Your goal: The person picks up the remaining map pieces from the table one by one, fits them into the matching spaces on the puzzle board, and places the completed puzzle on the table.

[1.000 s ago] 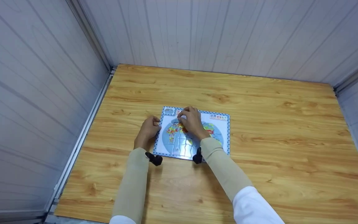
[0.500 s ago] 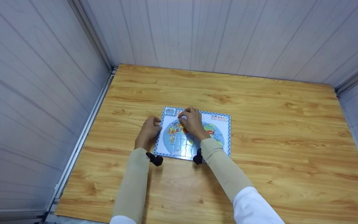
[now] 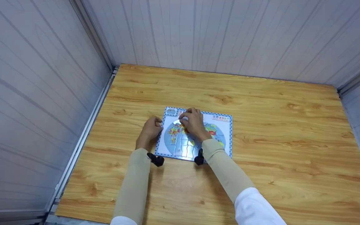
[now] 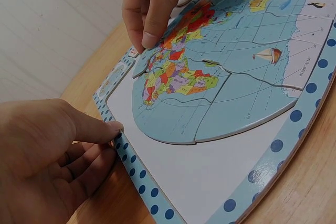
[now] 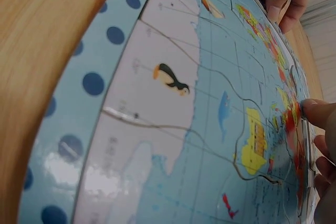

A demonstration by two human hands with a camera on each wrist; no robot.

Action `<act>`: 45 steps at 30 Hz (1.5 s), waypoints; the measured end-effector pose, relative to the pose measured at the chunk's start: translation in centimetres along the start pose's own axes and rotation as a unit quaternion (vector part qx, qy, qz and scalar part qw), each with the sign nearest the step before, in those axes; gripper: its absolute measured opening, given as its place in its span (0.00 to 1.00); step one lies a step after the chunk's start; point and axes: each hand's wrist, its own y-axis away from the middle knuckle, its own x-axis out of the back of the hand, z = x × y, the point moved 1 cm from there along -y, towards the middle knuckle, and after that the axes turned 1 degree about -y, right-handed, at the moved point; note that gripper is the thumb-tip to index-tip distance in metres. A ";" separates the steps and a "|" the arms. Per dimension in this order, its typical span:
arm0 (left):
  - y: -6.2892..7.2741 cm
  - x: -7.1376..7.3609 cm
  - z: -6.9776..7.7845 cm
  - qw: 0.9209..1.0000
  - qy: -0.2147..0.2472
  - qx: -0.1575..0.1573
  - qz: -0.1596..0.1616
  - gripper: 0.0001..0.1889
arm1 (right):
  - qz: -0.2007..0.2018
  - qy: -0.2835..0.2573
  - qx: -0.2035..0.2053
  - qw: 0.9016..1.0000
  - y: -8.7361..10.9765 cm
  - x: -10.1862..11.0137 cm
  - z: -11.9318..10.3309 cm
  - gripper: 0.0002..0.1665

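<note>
A world-map jigsaw puzzle (image 3: 175, 147) with a blue dotted border lies on the wooden table. My left hand (image 3: 150, 128) pinches its left edge, thumb on the dotted border (image 4: 139, 174) and the other fingers curled at the side. My right hand (image 3: 194, 123) reaches over the map's upper part, thumb and fingers bent down at the top left of the oval. It pinches a puzzle piece (image 3: 177, 122) that shines white in the head view. In the left wrist view that piece (image 4: 140, 67) is slightly raised at the map's edge. The right fingertips partly hide it.
The wooden table (image 3: 276, 140) extends around the board. Pale panel walls (image 3: 180, 34) stand at the back and sides. Black wrist mounts (image 3: 157, 160) hang near the board's front edge. Pieces with a penguin (image 5: 170, 78) and a sailboat (image 4: 268, 55) lie in the map.
The piece at my right fingertips now catches a white glare, so its tilt has shifted slightly. Both hands stay nearly in place.
</note>
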 end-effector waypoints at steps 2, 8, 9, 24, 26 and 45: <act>0.0 0.0 0.1 1.000 0.002 0.003 -0.001 0.15 | 0.002 0.000 0.003 1.000 0.0 0.0 0.0 0.10; 0.0 0.0 0.2 1.000 -0.002 0.003 -0.001 0.15 | 0.008 0.002 0.004 1.000 0.0 0.1 0.0 0.09; -0.1 0.0 0.2 1.000 -0.002 0.004 0.000 0.15 | 0.008 0.004 0.004 1.000 0.0 0.2 0.0 0.09; -0.3 -0.2 -0.1 1.000 0.000 0.022 0.001 0.13 | 0.006 0.019 0.005 1.000 0.2 0.2 0.3 0.08; -0.4 -0.3 -0.2 1.000 -0.003 0.013 0.006 0.13 | 0.006 0.023 0.005 1.000 0.2 0.2 0.5 0.08; 0.0 -0.1 0.0 1.000 0.002 0.016 0.001 0.14 | 0.018 -0.017 0.015 1.000 0.8 1.0 1.0 0.11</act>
